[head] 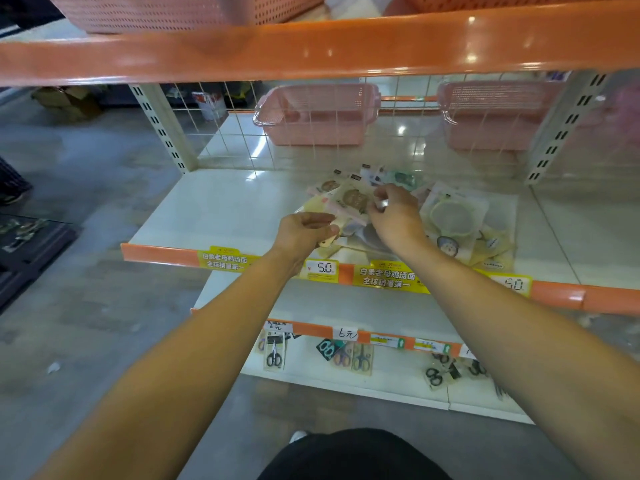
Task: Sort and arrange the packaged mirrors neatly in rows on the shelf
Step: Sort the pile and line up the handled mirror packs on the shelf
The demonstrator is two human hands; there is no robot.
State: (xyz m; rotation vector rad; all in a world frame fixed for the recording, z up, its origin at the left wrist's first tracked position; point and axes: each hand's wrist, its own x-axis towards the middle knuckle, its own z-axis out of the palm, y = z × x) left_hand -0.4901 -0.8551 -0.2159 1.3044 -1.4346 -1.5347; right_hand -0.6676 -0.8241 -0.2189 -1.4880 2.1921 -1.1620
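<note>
Centrally, on a white shelf (221,209), the left hand (304,232) curls closed around the edge of a packaged mirror (351,199), its fingertips hidden. At three o'clock from it, the right hand (394,213) pinches the same packet's top corner. More mirror packets (457,216) lie overlapped further right, partly hidden and blurred.
</note>
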